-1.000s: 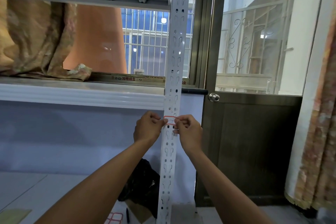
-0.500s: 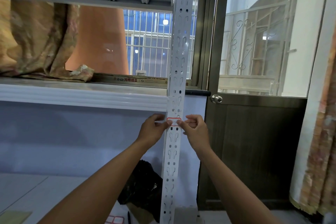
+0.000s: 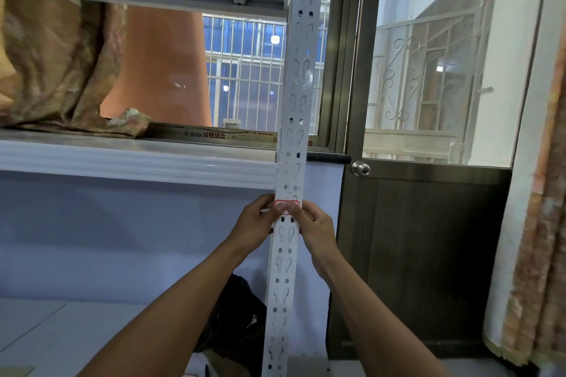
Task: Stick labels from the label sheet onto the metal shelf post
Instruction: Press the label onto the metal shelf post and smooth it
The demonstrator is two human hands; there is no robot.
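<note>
The white perforated metal shelf post (image 3: 295, 107) stands upright in the middle of the view. A small white label with a red border (image 3: 287, 202) lies flat across the post's face, just below the shelf edge. My left hand (image 3: 254, 228) grips the post's left side and its thumb presses on the label's lower left. My right hand (image 3: 317, 231) comes in from the right, thumb on the label beside the left thumb, fingers curled at the post's right edge. The label sheet is almost wholly below the bottom edge of the view.
A white shelf board (image 3: 134, 162) carries a crumpled brown cloth (image 3: 58, 70) and a long cardboard box (image 3: 226, 135). A dark door with a round knob (image 3: 360, 168) stands right of the post. A black bag (image 3: 232, 315) lies on the floor. A curtain (image 3: 542, 223) hangs at far right.
Both thumbs have slid from the label's two ends toward its middle, pressing it onto the post. The label now lies flat. My head has tipped slightly upward.
</note>
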